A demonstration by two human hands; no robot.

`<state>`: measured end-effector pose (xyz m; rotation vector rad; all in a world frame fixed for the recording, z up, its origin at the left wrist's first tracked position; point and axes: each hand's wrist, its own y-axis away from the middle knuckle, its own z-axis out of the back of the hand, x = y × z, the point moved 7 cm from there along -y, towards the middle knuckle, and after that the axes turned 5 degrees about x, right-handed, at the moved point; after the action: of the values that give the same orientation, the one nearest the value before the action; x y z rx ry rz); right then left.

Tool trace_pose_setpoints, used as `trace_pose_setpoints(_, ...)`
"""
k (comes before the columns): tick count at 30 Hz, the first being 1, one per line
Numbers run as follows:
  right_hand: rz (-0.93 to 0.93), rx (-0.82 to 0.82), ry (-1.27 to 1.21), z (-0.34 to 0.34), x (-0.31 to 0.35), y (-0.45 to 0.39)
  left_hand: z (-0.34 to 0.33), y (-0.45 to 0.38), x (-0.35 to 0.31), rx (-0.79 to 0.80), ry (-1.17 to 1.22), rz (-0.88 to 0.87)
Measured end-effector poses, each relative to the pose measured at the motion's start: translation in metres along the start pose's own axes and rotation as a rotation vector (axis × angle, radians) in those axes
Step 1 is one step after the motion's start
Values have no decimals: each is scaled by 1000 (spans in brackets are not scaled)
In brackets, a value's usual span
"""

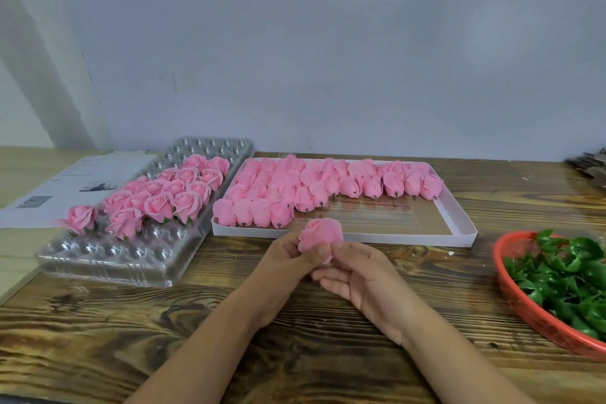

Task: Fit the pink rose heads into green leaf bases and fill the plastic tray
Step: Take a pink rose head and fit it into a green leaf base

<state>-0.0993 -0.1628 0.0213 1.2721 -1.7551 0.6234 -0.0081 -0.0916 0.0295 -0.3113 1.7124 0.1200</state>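
A pink rose head (319,234) is held above the table's middle between both hands. My left hand (288,261) pinches its left side and my right hand (359,275) grips its underside. No leaf base shows on it. The clear plastic tray (108,261) lies at the left with several finished roses (164,197) in its cells and bare cells along its near and far ends. A shallow white box (459,216) behind my hands holds several rows of loose rose heads (314,185). A red basket (528,305) at the right holds green leaf bases (564,275).
A printed paper sheet (65,187) lies behind the tray at the left. Some brown material (590,166) sits at the far right edge. A grey wall stands close behind the wooden table (164,321).
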Motion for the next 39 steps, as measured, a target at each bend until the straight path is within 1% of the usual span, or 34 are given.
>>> trace_pose_setpoints(4,129,-162,72,8,7,1,-1,0,-2,-43,-19,-23)
trace_pose_setpoints(6,173,-206,151,9,8,2,-2,0,-2,-63,-58,-35)
trace_pose_setpoints(9,208,-166,254,3,11,6,0,0,0,-97,-63,-41)
trace_pose_setpoints(11,248,-133,383,-3,13,7,2,1,1,-114,-45,-33)
trace_pose_setpoints(13,290,-152,482,-4,15,6,3,2,1,-141,-29,-20)
trace_pose_setpoints(16,327,-141,463,-5,16,7,3,3,1,-149,-53,3)
trace_pose_setpoints(19,239,-11,315,-8,9,6,-1,3,0,-112,-37,10)
trace_pose_setpoints(22,103,148,215,-16,0,6,-10,3,-6,-14,-47,0)
trace_pose_setpoints(24,12,209,139,-19,-6,6,-15,4,-8,38,-48,-5)
trace_pose_setpoints(27,-60,245,63,-20,-10,7,-20,6,-10,81,-18,-4)
trace_pose_setpoints(32,-107,295,43,-24,-14,6,-21,9,-13,82,69,23)
trace_pose_setpoints(35,-113,274,21,-20,-16,6,-21,10,-12,48,93,46)
trace_pose_setpoints(36,-94,257,53,-19,-15,5,-20,11,-13,15,78,49)
trace_pose_setpoints(37,-58,227,143,-18,-15,5,-19,11,-13,-22,54,51)
trace_pose_setpoints(39,62,97,482,-15,-11,3,-16,10,-9,-94,28,71)
